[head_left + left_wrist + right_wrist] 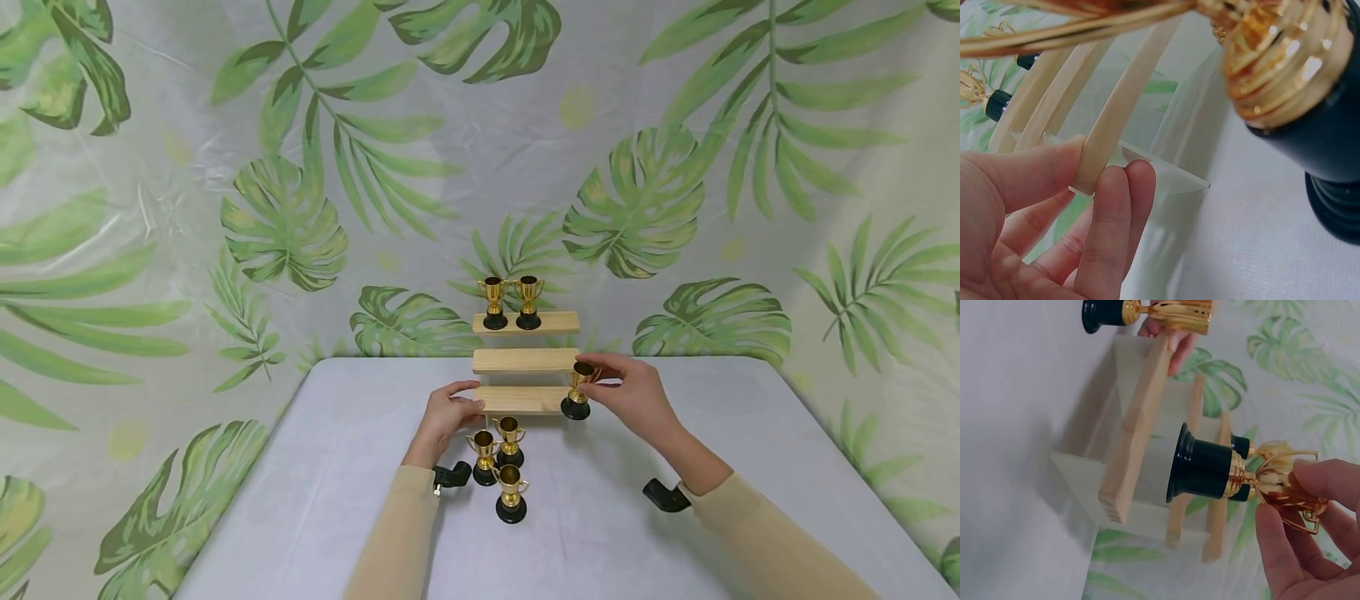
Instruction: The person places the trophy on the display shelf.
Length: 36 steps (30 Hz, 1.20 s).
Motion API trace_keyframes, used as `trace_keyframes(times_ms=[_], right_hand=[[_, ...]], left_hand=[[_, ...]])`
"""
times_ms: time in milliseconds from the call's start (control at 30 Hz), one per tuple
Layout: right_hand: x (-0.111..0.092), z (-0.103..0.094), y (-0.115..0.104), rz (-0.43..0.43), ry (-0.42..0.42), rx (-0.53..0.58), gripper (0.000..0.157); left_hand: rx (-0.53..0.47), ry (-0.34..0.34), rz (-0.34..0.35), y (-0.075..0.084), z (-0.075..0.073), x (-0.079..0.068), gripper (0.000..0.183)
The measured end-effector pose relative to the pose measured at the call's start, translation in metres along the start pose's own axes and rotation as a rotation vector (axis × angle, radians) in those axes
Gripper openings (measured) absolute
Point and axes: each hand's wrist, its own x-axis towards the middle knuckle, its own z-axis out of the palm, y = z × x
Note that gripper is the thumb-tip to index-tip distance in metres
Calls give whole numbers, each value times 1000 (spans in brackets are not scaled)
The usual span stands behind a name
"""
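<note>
Gold cup [1237, 474]: pinching it with the right hand [637, 400], at the bottom shelf's [521, 400] three o'clock end; gripping that shelf's nine o'clock end with the left hand [444, 418]. Could topple if released overhanging.

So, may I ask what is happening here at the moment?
A person's right hand holds a cup by its bowl, near the right end of the bottom shelf. The left hand pinches that shelf's left end. Two cups stand on the top shelf, and three more stand on the table.
</note>
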Motion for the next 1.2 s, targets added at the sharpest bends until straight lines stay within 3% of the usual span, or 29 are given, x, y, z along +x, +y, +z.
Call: trace_keyframes(times_ms=[1200], right_hand=[[40, -17, -21, -27, -21, -124, 45]], left_hand=[[23, 12, -10, 6, 1, 0, 45]])
